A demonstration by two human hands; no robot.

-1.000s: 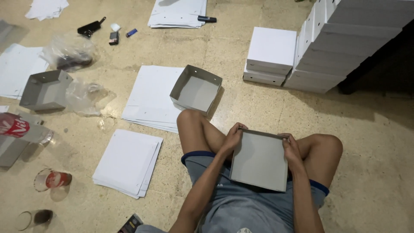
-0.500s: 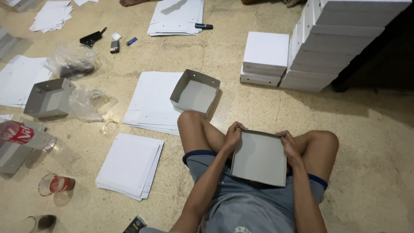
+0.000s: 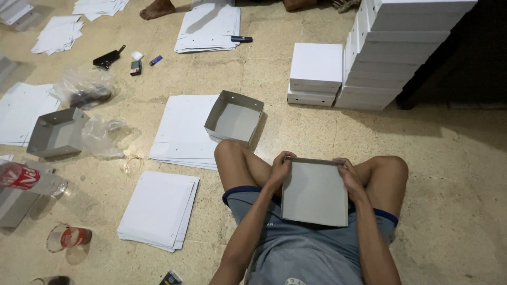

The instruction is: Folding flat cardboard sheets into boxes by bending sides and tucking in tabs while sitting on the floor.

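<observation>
Grey card sheet (image 3: 315, 191) stays on the lap as before; both hands, left hand (image 3: 279, 168) and right hand (image 3: 348, 174), keep gripping its top corners. Its far edge is now folded up slightly more.

Both hands clasped at lap level

Left hand (image 3: 279, 168) and right hand (image 3: 348, 174) curl their fingers closed, facing each other between the raised knees; both forearms reach forward, elbows bent.

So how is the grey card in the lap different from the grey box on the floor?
The grey card lies nearly flat, with only its far edge bent up, while the grey box has all four walls standing. The left hand and right hand grip the card, but nothing touches the box. The card rests on the lap, the box on white sheets. Both are the same grey board.
</observation>
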